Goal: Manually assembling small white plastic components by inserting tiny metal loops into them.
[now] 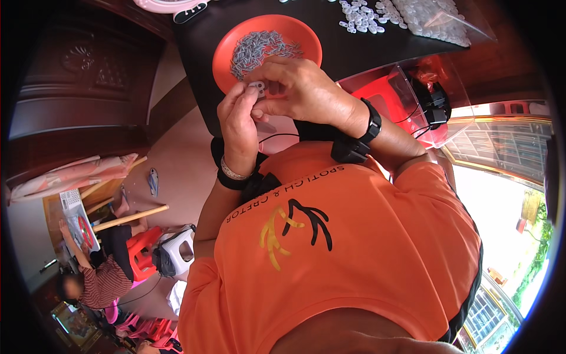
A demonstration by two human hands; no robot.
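My left hand [238, 121] pinches a small white plastic piece [257, 87] with round holes between thumb and fingertips. Close against it, my right hand [309, 91] has its fingers curled in, and the thumb meets the left fingertips. What the right fingers grip, if anything, is too small or hidden to make out. Just beyond both hands sits an orange-red plastic bowl [223, 52] holding a heap of small grey screw-like pieces [259, 48]. My right hand covers part of the bowl's near side.
The bowl stands on a black tabletop [200, 41]. Loose white plastic pieces [362, 16] and a filled clear bag [433, 23] lie at the far right. A pink object [171, 5] is at the far left. Another person [109, 277] sits at left near stools [141, 253].
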